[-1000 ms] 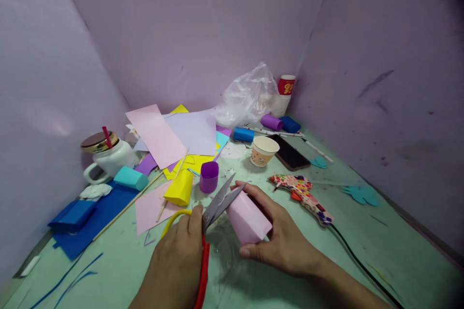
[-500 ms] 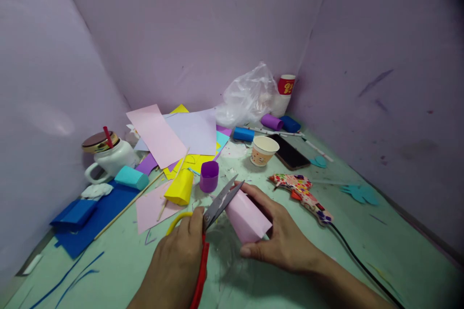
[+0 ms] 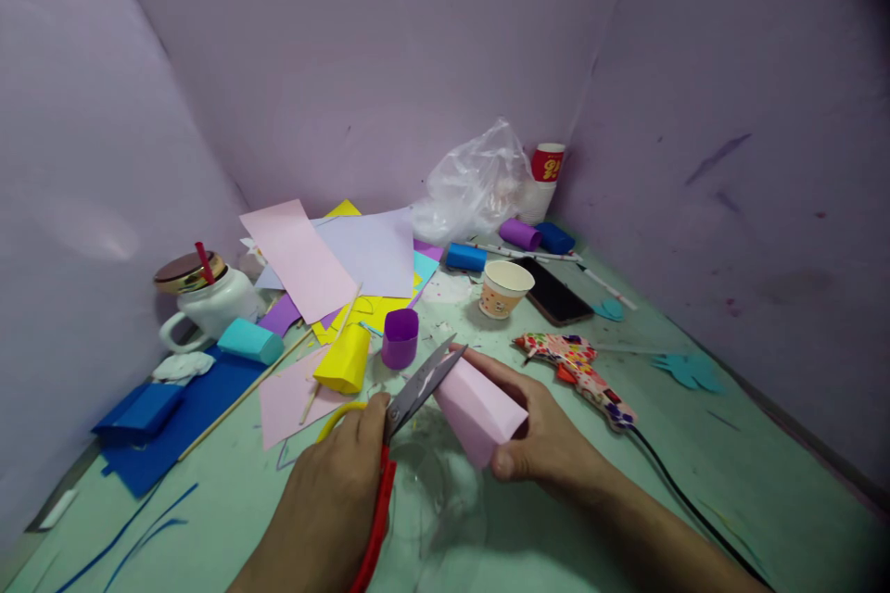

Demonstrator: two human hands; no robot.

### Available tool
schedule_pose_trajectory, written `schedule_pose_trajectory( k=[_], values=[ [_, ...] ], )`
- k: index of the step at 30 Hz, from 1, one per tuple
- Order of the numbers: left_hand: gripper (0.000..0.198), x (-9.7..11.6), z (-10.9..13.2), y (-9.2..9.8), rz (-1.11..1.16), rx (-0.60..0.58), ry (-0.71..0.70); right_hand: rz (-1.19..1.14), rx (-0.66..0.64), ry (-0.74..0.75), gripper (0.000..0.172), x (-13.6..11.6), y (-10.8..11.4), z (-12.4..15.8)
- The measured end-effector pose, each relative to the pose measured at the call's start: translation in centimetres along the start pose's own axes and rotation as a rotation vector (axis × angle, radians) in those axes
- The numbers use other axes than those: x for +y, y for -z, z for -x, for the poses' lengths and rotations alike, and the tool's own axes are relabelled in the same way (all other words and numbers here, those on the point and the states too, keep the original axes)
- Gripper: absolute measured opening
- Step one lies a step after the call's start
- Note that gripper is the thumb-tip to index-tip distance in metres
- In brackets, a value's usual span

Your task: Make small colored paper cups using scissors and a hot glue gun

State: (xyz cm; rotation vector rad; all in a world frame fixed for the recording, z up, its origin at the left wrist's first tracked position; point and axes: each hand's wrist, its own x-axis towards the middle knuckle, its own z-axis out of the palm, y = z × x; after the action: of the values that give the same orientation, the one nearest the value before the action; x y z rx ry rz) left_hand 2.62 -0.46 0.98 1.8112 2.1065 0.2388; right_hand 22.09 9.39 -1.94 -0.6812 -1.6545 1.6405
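My left hand (image 3: 340, 491) grips scissors (image 3: 423, 389) with a yellow and a red handle; their blades are slightly parted and lie at the upper left end of a pink paper tube (image 3: 479, 408). The tube is tilted in my right hand (image 3: 549, 435), with the thumb on its lower end and the fingers behind it. Just beyond the blades a purple paper tube (image 3: 400, 339) stands upright. A yellow paper tube (image 3: 344, 359) is to its left, by a thin stick.
A paper cup (image 3: 504, 289), a phone (image 3: 556, 291) and a floral glue gun (image 3: 577, 371) with a black cord are at the right. Left are a white mug (image 3: 219, 306), blue paper (image 3: 187, 417) and a teal tube (image 3: 250, 341). Paper sheets (image 3: 375, 250) and a plastic bag (image 3: 473, 185) lie behind.
The pink tube has turned slightly in my right hand, and the thumb has shifted right and up. My left hand with the scissors has moved slightly left.
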Motion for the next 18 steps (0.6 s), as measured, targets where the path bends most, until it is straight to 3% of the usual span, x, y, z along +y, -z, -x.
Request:
schedule_pose_trajectory(
  k=[7,12,18],
  values=[
    [0.052,0.1,-0.4,-2.4,0.064,0.207,0.024,0.154,-0.069,0.03,0.096,-0.9,-0.2,0.2],
    [0.054,0.2,0.0,-1.3,0.123,0.152,-0.046,0.146,-0.088,0.075,0.092,-0.9,-0.6,0.3],
    [0.055,0.4,0.3,0.0,0.116,0.068,-0.019,0.169,-0.089,0.079,0.094,-0.8,-0.5,0.3]
  ],
)
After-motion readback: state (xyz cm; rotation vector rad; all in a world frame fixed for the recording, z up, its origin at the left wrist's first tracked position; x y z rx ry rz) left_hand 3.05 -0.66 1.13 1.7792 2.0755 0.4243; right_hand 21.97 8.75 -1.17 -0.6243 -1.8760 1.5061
